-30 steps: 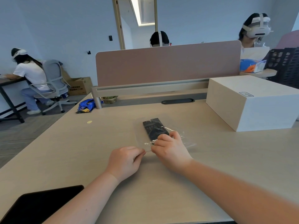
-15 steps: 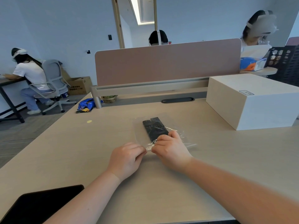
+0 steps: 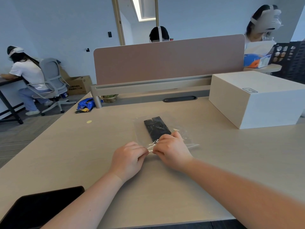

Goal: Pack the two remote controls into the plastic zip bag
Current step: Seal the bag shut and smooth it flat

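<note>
Head view: the 2 remote controls [image 3: 156,128] lie side by side inside the clear zip bag [image 3: 181,138], which rests flat on the desk [image 3: 66,154], about the middle, with its open end toward the near edge. The step in hand looks like sealing the zip strip. To do it well, the strip should be kept flat and taut, both tracks lined up, and the pinch run steadily from the middle out to each side so no gap is left; pressing trapped air toward the far end first would help the bag lie flat. The left hand [image 3: 127,160] has its fingers curled together, with thumb and forefinger pinched on the near edge of the bag. The right hand [image 3: 171,150], just beside it and nearly touching, is likewise curled shut, its fingertips clamped on the crinkled plastic at the bag's mouth while its knuckles cover the near ends of the remotes. Whether the strip is already partly closed cannot be told from here. A pale box [image 3: 257,100] stands well apart at the far right, and a dark tablet [image 3: 41,207] lies at the near left corner.
</note>
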Motion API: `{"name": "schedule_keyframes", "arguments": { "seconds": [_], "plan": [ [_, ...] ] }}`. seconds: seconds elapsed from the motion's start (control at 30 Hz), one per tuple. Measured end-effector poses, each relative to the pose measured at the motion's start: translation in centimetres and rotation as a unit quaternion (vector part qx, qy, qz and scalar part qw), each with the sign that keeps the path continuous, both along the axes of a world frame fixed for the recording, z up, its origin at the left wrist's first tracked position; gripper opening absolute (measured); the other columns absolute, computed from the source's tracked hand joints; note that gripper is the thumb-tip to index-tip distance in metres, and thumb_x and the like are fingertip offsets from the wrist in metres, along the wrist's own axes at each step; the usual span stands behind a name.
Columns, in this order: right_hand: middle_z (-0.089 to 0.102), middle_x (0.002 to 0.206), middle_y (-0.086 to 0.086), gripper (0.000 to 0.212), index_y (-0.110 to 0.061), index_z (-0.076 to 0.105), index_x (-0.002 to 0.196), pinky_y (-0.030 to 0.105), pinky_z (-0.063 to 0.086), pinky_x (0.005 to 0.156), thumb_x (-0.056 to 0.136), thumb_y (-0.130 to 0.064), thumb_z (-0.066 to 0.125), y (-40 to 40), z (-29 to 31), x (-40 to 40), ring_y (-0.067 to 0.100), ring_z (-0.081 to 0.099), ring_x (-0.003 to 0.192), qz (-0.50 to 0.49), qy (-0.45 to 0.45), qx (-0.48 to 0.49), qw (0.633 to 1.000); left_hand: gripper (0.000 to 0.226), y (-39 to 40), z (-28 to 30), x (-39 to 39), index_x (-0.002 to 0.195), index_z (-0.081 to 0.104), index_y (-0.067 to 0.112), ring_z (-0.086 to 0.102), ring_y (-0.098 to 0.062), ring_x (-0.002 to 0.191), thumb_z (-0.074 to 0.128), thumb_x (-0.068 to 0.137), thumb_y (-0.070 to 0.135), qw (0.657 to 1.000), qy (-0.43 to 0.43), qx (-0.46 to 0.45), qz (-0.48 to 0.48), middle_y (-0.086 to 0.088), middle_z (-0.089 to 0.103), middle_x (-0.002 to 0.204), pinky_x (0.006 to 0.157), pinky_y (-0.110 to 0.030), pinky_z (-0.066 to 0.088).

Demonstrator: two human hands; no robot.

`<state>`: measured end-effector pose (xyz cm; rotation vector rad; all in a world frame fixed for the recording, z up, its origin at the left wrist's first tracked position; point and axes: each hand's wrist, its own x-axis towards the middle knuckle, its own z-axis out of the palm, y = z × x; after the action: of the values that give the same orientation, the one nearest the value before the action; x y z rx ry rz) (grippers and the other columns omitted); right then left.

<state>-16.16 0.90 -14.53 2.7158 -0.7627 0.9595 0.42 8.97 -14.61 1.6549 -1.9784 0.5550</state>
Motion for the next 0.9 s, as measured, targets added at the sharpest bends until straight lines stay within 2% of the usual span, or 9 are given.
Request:
{"name": "schedule_keyframes", "arguments": {
  "seconds": [0.13,0.23,0.3,0.37,0.47,0.7,0.8,0.9],
  "plan": [
    [0.070,0.057,-0.008,0.013,-0.025,0.071,0.058,0.030,0.030,0.066,0.069,-0.024,0.066,0.07,-0.11,0.17,0.016,0.067,0.072,-0.004,-0.021,0.059,0.998,0.026,0.00,0.13,-0.15,0.065,0.067,0.022,0.061,-0.016,0.062,0.045,0.079,0.026,1.000,-0.002,0.008,-0.002,0.010,0.067,0.061,0.043,-0.021,0.043],
    [0.075,0.073,-0.004,0.010,-0.023,0.076,0.074,0.032,0.026,0.073,0.078,-0.025,0.067,0.13,0.23,0.04,0.019,0.065,0.088,0.004,-0.033,0.113,0.993,0.024,-0.04,0.26,-0.27,0.065,0.068,0.023,0.059,-0.014,0.060,0.047,0.077,0.024,1.000,-0.004,0.001,-0.003,0.011,0.068,0.061,0.046,-0.021,0.039],
    [0.076,0.086,-0.003,0.012,-0.022,0.077,0.087,0.030,0.023,0.078,0.084,-0.027,0.067,-0.04,0.50,0.09,0.019,0.060,0.099,0.008,-0.027,0.147,0.989,0.023,-0.12,0.16,-0.22,0.066,0.068,0.023,0.059,-0.014,0.061,0.049,0.079,0.024,1.000,0.007,0.004,-0.003,0.010,0.068,0.063,0.048,-0.023,0.042],
    [0.075,0.089,-0.004,0.014,-0.024,0.076,0.091,0.028,0.022,0.079,0.087,-0.030,0.064,-0.12,0.50,0.16,0.017,0.057,0.102,0.007,-0.020,0.166,0.986,0.023,-0.15,0.05,-0.11,0.067,0.067,0.023,0.060,-0.016,0.061,0.049,0.080,0.025,1.000,0.020,0.012,-0.004,0.009,0.068,0.063,0.047,-0.023,0.044],
    [0.075,0.085,-0.004,0.014,-0.025,0.077,0.087,0.028,0.024,0.079,0.087,-0.030,0.064,0.11,0.47,0.11,0.017,0.058,0.099,0.005,-0.017,0.163,0.986,0.025,-0.03,0.10,-0.19,0.067,0.067,0.023,0.059,-0.016,0.061,0.047,0.081,0.026,1.000,0.018,0.016,0.000,0.009,0.067,0.062,0.047,-0.022,0.043],
    [0.073,0.064,-0.001,0.015,-0.025,0.077,0.073,0.039,0.041,0.075,0.081,-0.027,0.064,0.03,0.28,0.09,0.021,0.066,0.081,0.015,0.007,0.105,0.994,0.026,-0.03,-0.21,-0.36,0.073,0.068,0.024,0.051,-0.009,0.072,0.047,0.082,0.035,0.999,0.038,0.030,-0.011,0.011,0.067,0.067,0.048,-0.022,0.047],
    [0.070,0.057,-0.003,0.016,-0.025,0.075,0.067,0.039,0.044,0.068,0.077,-0.027,0.062,0.10,0.04,0.21,0.020,0.066,0.072,0.018,0.016,0.079,0.997,0.028,-0.22,-0.15,-0.42,0.069,0.069,0.023,0.050,-0.008,0.071,0.045,0.080,0.034,0.999,0.007,0.031,-0.005,0.011,0.067,0.061,0.045,-0.020,0.042],
    [0.067,0.051,-0.005,0.015,-0.027,0.074,0.062,0.033,0.045,0.064,0.073,-0.027,0.064,0.00,-0.26,0.19,0.017,0.065,0.064,0.015,0.019,0.043,0.999,0.026,-0.30,-0.17,-0.24,0.066,0.068,0.022,0.057,-0.014,0.068,0.046,0.079,0.030,0.999,-0.012,0.042,-0.015,0.009,0.066,0.059,0.046,-0.021,0.044]
  ]
}}
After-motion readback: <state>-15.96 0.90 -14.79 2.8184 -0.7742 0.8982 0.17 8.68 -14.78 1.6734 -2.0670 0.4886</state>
